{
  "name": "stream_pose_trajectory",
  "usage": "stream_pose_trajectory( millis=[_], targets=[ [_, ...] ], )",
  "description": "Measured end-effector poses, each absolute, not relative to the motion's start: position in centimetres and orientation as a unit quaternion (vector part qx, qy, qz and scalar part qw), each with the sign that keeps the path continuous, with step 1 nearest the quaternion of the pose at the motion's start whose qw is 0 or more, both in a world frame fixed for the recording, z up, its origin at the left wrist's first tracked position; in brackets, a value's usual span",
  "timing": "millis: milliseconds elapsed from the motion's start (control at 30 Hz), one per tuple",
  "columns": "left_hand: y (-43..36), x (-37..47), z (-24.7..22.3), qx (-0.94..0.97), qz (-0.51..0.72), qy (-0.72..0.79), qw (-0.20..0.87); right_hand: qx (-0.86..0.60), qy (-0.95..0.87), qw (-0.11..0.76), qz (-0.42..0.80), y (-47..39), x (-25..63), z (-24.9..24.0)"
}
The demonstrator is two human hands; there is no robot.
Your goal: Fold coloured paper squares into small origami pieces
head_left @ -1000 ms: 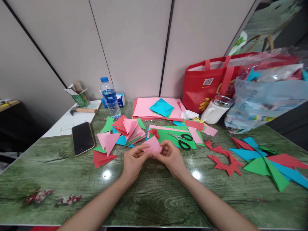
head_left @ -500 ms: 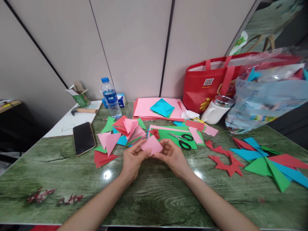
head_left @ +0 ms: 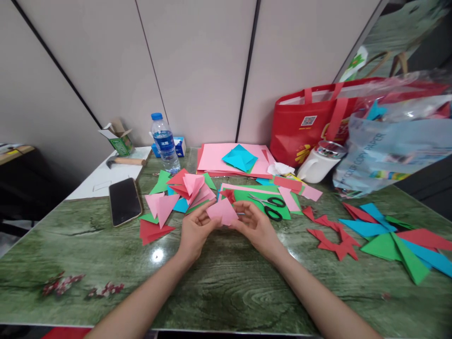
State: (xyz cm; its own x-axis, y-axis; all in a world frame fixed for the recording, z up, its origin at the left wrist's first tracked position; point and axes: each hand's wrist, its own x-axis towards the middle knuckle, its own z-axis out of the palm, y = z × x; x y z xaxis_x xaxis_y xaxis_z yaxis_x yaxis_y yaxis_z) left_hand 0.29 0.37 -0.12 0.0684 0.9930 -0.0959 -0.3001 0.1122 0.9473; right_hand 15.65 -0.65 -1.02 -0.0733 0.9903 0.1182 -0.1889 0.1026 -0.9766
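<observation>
A small pink paper square (head_left: 222, 212) is held up between both hands above the green table (head_left: 226, 292). My left hand (head_left: 196, 230) pinches its left side, the thumb on the near face. My right hand (head_left: 254, 229) has its thumb and fingers at the right corner of the paper. Just beyond the left hand lies a pile of folded pink, red, green and blue papers (head_left: 167, 207). Black-handled scissors (head_left: 274, 207) rest on green and pink sheets behind the right hand. A chain of folded red paper stars (head_left: 339, 245) lies to the right.
On the left are a phone (head_left: 125, 201), a hammer (head_left: 127, 161), an opened box (head_left: 122, 143) and a water bottle (head_left: 165, 146). Pink sheets (head_left: 212, 157) lie by the wall. At right are a red bag (head_left: 291, 127), a white mug (head_left: 316, 165), a plastic bag (head_left: 388, 150) and folded papers (head_left: 384, 245).
The view has shifted slightly. Both hands still hold the pink paper, which is tilted a little differently, and the right fingers look slightly more spread.
</observation>
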Motion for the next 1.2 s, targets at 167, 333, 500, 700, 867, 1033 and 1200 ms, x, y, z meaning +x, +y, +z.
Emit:
stream_pose_trajectory(
  millis=[167, 333, 500, 700, 867, 1033, 1200],
  targets=[
    [0.4, 0.3, -0.3, 0.43, 0.496, 0.433, 0.618, -0.446, -0.49, 0.55, 0.508, -0.4, 15.9, -1.5],
    [0.6, 0.1, -0.1, 0.439, 0.482, 0.44, 0.618, -0.447, -0.48, 0.549, 0.518, -0.5, 15.9, -1.3],
    [0.7, -0.2, 0.5, 0.464, 0.479, 0.411, 0.621, -0.439, -0.451, 0.57, 0.528, -0.4, 16.0, -1.3],
    [0.5, -0.1, 0.4, 0.547, 0.469, 0.427, 0.546, -0.437, -0.418, 0.53, 0.594, -0.4, 16.2, -0.7],
    [0.4, -0.3, 0.8, 0.574, 0.43, 0.488, 0.496, -0.437, -0.489, 0.495, 0.57, -0.5, 16.2, -0.5],
    [0.8, -0.7, 0.3, 0.56, 0.417, 0.502, 0.51, -0.483, -0.514, 0.473, 0.528, -0.3, 16.3, -0.9],
    [1.0, -0.6, 0.1, 0.538, 0.406, 0.456, 0.581, -0.482, -0.498, 0.47, 0.546, -0.4, 16.2, -1.0]
  ],
)
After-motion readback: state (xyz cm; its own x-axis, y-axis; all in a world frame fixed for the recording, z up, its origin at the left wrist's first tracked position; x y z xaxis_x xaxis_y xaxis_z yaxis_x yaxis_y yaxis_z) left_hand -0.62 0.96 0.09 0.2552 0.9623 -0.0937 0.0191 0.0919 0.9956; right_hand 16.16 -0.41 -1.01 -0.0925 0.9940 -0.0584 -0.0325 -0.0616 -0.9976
